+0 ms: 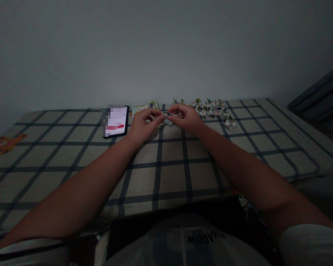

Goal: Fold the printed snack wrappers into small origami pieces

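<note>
Both hands meet above the middle of the far side of the table. A small folded piece of printed paper [168,120] is pinched between them. My left hand [143,122] grips its left end with thumb and fingers, and my right hand [189,119] has closed on its right end. Fingers partly cover the paper, so its exact fold is hard to see. Behind my left hand lie several flat colourful paper sheets [145,107]. Beyond my right hand several pointed, folded paper pieces [208,109] sit in a cluster, with one piece [229,123] apart at its right.
A lit phone or tablet [115,122] stands left of my left hand. The table wears a checked cloth [170,177] with an orange figure [7,143] at far left. A plain wall [166,51] rises behind. Something dark and slatted [322,92] is at the right.
</note>
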The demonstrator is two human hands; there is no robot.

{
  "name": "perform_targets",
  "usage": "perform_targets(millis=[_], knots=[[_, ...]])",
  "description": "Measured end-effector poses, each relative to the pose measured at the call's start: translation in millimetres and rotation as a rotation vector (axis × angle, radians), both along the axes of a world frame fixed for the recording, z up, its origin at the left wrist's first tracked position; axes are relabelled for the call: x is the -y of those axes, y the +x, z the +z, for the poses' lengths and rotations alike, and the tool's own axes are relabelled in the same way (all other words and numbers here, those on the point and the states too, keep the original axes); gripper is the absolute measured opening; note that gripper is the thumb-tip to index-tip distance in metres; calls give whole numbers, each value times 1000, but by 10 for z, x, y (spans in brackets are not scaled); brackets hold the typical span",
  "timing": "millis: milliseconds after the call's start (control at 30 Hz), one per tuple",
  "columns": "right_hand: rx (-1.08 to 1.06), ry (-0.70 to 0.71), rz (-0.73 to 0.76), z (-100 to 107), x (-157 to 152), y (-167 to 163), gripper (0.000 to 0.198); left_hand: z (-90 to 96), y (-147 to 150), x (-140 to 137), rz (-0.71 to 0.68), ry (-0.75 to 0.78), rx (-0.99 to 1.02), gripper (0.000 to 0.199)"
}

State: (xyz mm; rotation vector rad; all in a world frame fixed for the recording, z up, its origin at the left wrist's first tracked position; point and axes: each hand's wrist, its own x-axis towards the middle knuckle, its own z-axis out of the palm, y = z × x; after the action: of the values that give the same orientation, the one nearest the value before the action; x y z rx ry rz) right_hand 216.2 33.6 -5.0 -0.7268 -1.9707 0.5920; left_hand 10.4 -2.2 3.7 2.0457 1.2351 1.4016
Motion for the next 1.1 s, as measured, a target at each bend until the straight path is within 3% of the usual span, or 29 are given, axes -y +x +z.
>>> perform_targets(millis=[133, 300, 467, 600, 733, 967, 1100], knots=[[-48, -72, 25, 2, 10, -15, 36, -9, -7, -7, -23, -23, -1, 27], [-16, -74, 55, 40, 18, -12, 29, -33, -3, -15, -71, -68, 43, 35], [-142, -238, 62, 42, 15, -25, 27, -69, 1, -32, -187, -197, 2, 40], [-186, -406, 34, 72, 41, -41, 30, -29, -31, -32, -134, -198, 5, 39], [-148, -458, 60, 135, 77, -33, 28, 25, -61, -26, -59, -189, 33, 39], [-218, -509, 11, 141, 57, 3, 25, -17, -43, -65, -230, -335, 279, 51], [-295, -605, 105, 115, 35, -13, 20, -21, -46, -71, -236, -385, 394, 46]])
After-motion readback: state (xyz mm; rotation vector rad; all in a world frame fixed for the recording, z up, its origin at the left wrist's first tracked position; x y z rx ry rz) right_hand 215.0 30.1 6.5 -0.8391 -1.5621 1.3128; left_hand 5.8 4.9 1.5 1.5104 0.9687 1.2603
